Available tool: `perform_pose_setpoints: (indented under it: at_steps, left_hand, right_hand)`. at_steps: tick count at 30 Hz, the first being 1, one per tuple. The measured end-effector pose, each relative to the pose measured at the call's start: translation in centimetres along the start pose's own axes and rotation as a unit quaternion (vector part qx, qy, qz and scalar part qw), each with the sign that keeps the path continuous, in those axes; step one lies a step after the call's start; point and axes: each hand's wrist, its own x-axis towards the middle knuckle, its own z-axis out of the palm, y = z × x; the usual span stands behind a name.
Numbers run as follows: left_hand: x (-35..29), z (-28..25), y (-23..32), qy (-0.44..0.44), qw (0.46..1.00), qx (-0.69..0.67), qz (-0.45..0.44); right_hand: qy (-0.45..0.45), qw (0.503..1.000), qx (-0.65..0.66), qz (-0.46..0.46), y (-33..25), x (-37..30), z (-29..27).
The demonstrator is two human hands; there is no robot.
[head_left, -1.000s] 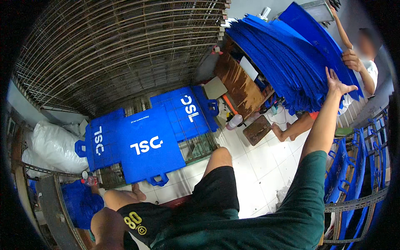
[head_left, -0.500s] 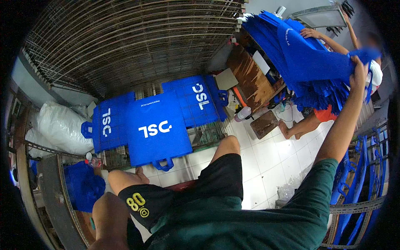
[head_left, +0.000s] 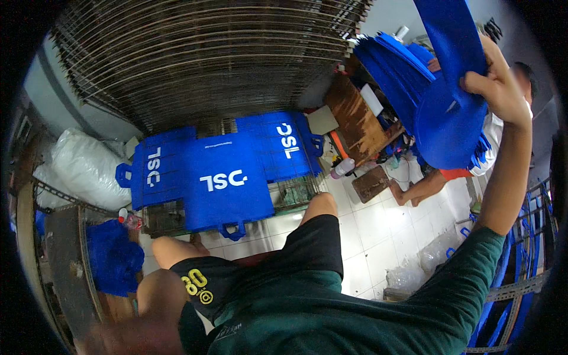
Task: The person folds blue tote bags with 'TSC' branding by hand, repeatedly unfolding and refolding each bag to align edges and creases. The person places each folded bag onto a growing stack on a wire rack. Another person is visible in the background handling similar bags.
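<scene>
Across the upper left, a tall bank of wire racks (head_left: pixel 207 53) fills the view, its many layers close together. Lying low in front of it are three blue bags, printed side up: a front bag (head_left: pixel 228 204), a left bag (head_left: pixel 163 183) and a right bag (head_left: pixel 266 157). Thin wires appear to cross the two side bags while the front one lies uncovered, probably so that the mesh keeps surfaces apart; handle loops stick out past the edges, perhaps to leave the panels flat. At upper right, a thick stack of blue fabric (head_left: pixel 390 74) hangs in drooping layers, with a co-worker's hand (head_left: pixel 435 65) resting at it. Nearer the camera, a blue sheet (head_left: pixel 444 130) hangs in front of that stack, curled and raised, seemingly to hold it clear. The right hand (head_left: pixel 504 89) has it by the edge, the grip narrow, thumb pressed against the cloth. The left arm (head_left: pixel 160 290) bends at lower left, blurring downward; its grip cannot be told.
</scene>
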Motion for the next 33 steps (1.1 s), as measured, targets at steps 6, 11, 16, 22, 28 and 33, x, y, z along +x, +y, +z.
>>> perform_pose_setpoints:
  at_steps: [6,11,16,22,28,33]
  left_hand:
    - [-15.0,-0.9,-8.8,-0.120,0.842,0.149,-0.503]
    - [-24.0,-3.6,-9.0,-0.062,0.700,0.105,-0.704]
    - [-27.8,-3.7,-7.4,-0.097,0.694,-0.044,-0.712]
    - [-22.2,-8.2,-8.0,0.142,0.671,-0.045,-0.727]
    - [-13.5,-9.1,-7.2,0.104,0.699,-0.052,-0.705]
    - [-8.6,-6.6,-10.0,0.092,0.733,0.034,-0.673]
  right_hand:
    - [-0.015,0.999,-0.031,0.021,-4.0,-0.5,-2.2]
    - [0.036,0.998,-0.052,-0.005,-6.7,2.7,-1.8]
    - [-0.005,0.999,-0.040,-0.034,-6.9,7.5,2.0]
    - [-0.125,0.983,0.042,-0.127,-5.4,14.0,8.2]
    - [0.020,0.970,0.075,-0.232,-0.2,21.8,17.8]
    - [0.243,0.945,-0.009,-0.216,-4.3,18.3,28.5]
